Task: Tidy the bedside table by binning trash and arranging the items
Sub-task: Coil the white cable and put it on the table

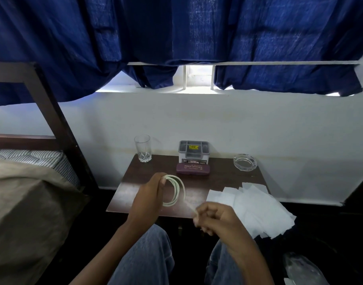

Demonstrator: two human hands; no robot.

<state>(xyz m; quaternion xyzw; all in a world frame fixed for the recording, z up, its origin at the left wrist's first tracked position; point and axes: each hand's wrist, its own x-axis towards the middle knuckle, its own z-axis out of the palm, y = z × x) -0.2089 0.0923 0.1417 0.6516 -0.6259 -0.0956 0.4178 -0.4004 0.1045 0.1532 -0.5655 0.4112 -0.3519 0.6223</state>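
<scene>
A white cable [177, 190] is wound in loops above the front of the dark wooden bedside table [221, 177]. My left hand [149, 196] pinches the top of the coil. My right hand [215, 218], blurred, grips the cable's loose end near the table's front edge. At the back of the table stand a clear drinking glass [143, 148], a grey organiser box [194, 152] and a glass ashtray [245, 162]. A maroon spectacle case [193, 168] lies in front of the box. Several white paper sheets [250, 204] spread over the table's right front corner and hang past it.
A bed with a striped mattress and beige cover [22, 192] stands to the left, with a dark wooden frame [53, 112]. Blue curtains [176, 38] hang over the window behind. A clear plastic bag [302, 268] lies at the lower right near my knees.
</scene>
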